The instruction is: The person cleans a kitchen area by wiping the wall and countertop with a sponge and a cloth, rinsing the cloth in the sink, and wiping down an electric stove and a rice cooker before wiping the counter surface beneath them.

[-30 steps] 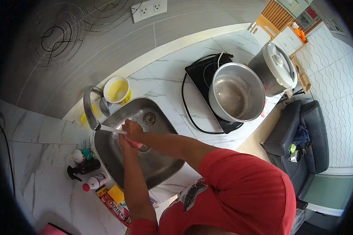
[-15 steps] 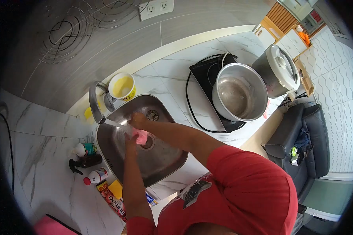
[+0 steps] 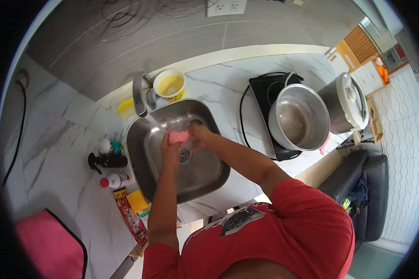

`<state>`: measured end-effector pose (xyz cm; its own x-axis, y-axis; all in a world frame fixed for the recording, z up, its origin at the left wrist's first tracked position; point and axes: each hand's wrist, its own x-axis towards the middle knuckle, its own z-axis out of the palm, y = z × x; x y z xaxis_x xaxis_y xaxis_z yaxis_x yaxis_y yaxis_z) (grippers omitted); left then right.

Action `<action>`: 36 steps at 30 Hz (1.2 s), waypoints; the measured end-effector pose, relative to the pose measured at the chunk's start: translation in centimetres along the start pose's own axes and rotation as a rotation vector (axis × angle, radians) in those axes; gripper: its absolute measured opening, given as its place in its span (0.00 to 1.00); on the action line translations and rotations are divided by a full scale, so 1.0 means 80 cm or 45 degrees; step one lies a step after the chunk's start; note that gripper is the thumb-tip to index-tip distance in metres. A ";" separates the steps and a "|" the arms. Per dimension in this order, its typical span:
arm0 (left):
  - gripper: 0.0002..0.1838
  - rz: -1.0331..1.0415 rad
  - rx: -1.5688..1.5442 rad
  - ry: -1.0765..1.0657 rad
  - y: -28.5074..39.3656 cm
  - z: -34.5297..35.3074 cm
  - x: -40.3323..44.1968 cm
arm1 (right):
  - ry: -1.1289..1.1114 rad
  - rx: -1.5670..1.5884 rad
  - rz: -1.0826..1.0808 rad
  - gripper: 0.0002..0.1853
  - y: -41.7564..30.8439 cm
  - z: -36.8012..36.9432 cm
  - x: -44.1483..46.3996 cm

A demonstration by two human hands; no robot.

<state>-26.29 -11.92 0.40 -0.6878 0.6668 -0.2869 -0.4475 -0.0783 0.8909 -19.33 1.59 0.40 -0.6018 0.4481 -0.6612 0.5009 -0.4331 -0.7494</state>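
A pink cloth (image 3: 179, 136) is stretched between my two hands, held low inside the steel sink (image 3: 202, 174). My left hand (image 3: 170, 148) grips its left end with fingers closed. At the other end, my right hand (image 3: 201, 135) has its fingers wrapped round the cloth. Water runs from the curved faucet (image 3: 138, 95) down toward the cloth. Below the cloth shows one drain (image 3: 185, 155) in the sink floor; another round fitting is partly covered by my right hand.
Behind the sink stands a yellow-and-white tub (image 3: 169, 85). Left of it are a dark spray bottle (image 3: 112, 161), a white bottle with red cap (image 3: 116, 180), a yellow sponge (image 3: 137, 201) and a red Downy packet (image 3: 129, 217). A large pot (image 3: 298, 118) sits on a black cooktop (image 3: 261, 97).
My right hand has come from the sink's far side to the cloth, which both hands now hold stretched. The whole view has shifted, with the sink appearing further right.
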 end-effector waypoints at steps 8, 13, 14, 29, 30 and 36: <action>0.22 -0.053 -0.887 0.174 0.006 0.012 -0.033 | -0.243 0.675 -0.211 0.15 0.013 0.069 -0.024; 0.19 0.044 -0.686 0.127 0.018 0.015 -0.031 | -0.393 0.518 -0.216 0.20 0.005 0.062 -0.023; 0.18 0.063 -0.541 0.175 0.020 0.015 -0.031 | -0.408 0.507 -0.212 0.20 -0.001 0.058 -0.033; 0.21 -0.030 0.090 -0.252 0.046 -0.006 -0.020 | -1.365 0.053 0.418 0.10 0.033 0.033 -0.003; 0.21 -0.040 0.131 -0.212 0.043 -0.007 -0.017 | -1.330 -0.097 0.179 0.08 0.039 0.034 0.000; 0.22 0.084 0.576 0.053 0.034 -0.004 -0.021 | -0.842 -0.196 0.303 0.08 0.021 0.061 -0.057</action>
<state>-26.51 -13.50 3.18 -0.7331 0.6399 -0.2305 -0.1143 0.2181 0.9692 -18.76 -4.97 2.38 -0.6920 -0.2332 -0.6832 0.7177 -0.3233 -0.6167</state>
